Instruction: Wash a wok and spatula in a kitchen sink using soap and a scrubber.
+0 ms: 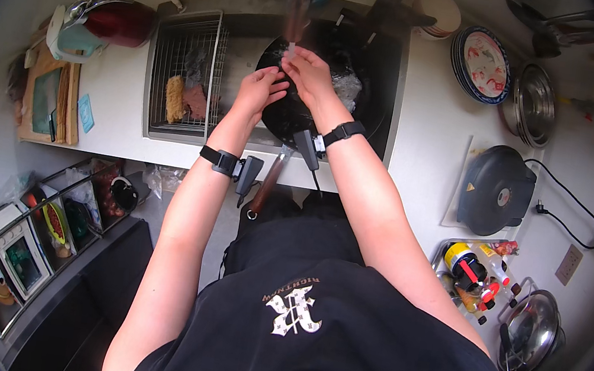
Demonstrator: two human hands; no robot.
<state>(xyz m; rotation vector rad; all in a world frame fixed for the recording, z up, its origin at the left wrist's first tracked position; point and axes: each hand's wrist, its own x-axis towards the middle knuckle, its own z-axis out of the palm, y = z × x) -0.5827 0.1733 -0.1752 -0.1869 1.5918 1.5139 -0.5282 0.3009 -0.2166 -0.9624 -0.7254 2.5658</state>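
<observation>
Under the faucet [297, 16], my right hand [308, 76] is raised with its fingertips close to the spout and bent fingers; a small object between them cannot be made out. My left hand [263, 90] is just to its left, fingers apart and slightly curled, holding nothing visible. Both are over a dark frying pan [283, 119] in the sink [248, 44]. The pan's wooden handle [269, 182] sticks out over the counter's front edge. Foamy or clear water shows in the dark pan area right of my right hand.
A wire basket [214, 73] with sponges and a cloth fills the sink's left side. An electric kettle [78, 33] and cutting boards [63, 98] stand at left. Stacked plates [481, 65], metal bowls [534, 104] and a round electric griddle [498, 190] are at right.
</observation>
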